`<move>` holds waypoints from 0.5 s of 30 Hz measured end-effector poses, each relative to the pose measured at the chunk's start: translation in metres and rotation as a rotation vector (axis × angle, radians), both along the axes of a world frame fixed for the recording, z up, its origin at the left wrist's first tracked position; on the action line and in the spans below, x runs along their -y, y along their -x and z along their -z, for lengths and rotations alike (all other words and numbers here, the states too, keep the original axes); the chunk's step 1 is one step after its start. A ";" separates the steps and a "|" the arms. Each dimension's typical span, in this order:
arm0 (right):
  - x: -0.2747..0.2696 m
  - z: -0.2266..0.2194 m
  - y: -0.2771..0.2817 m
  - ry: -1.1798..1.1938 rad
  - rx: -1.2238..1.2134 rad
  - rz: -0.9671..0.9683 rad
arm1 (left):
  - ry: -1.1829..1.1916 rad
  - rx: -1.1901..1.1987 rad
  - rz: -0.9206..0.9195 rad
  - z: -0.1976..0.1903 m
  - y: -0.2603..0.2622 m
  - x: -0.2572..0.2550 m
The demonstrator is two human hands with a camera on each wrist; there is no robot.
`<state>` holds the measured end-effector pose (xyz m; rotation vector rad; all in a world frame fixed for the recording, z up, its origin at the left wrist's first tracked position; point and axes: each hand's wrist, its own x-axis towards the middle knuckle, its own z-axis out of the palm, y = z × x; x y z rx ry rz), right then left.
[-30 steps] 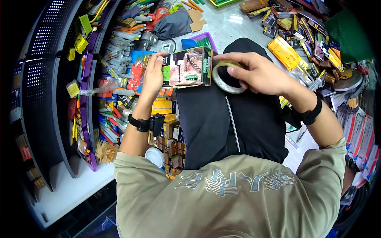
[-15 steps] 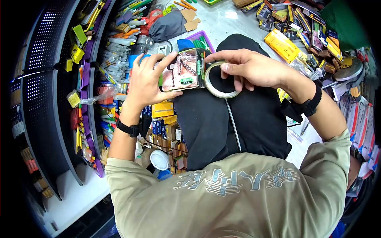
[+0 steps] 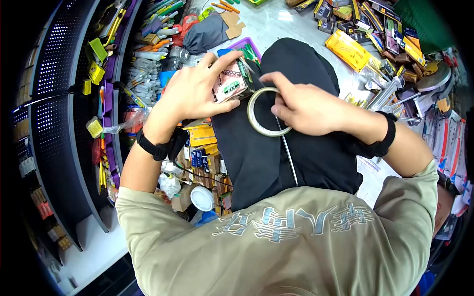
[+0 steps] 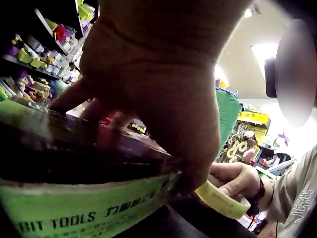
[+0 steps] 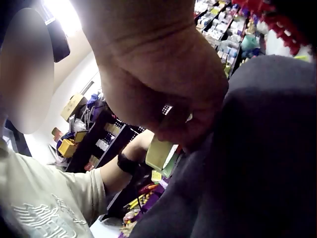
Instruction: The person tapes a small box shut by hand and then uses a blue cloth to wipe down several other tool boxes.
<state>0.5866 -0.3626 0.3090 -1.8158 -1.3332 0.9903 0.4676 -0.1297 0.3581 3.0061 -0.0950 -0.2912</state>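
Note:
The left hand [image 3: 190,93] grips a printed box [image 3: 231,83] from above, thumb on the near side and fingers over the far side. In the left wrist view the box's green side [image 4: 94,210] reads "BIT TOOLS". Just right of the box, the right hand [image 3: 308,106] holds a roll of tape [image 3: 253,118] by its right side, fingers curled through the ring. The roll hangs over the dark-clothed lap [image 3: 247,153], where a thin metal rod [image 3: 290,160] lies. In the right wrist view the roll [image 5: 159,157] shows under the curled fingers.
Packaged pens and markers [image 3: 143,74] are heaped at the left beside dark shelves [image 3: 54,118]. Small boxes [image 3: 210,163] are stacked below the left forearm. A yellow package [image 3: 347,51] and piled tool boxes stand at the upper right. A white round lid [image 3: 202,198] lies near the left elbow.
The left hand has spread over the box and turned it, so it tilts more. The right hand and tape roll have moved slightly down and left.

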 end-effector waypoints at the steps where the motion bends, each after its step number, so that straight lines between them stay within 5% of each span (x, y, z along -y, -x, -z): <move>1: 0.003 0.004 0.003 0.011 -0.002 -0.018 | -0.001 -0.001 0.002 0.001 -0.001 0.002; 15: -0.022 -0.004 0.018 0.026 0.012 -0.052 | 0.115 0.001 -0.251 0.008 0.005 0.005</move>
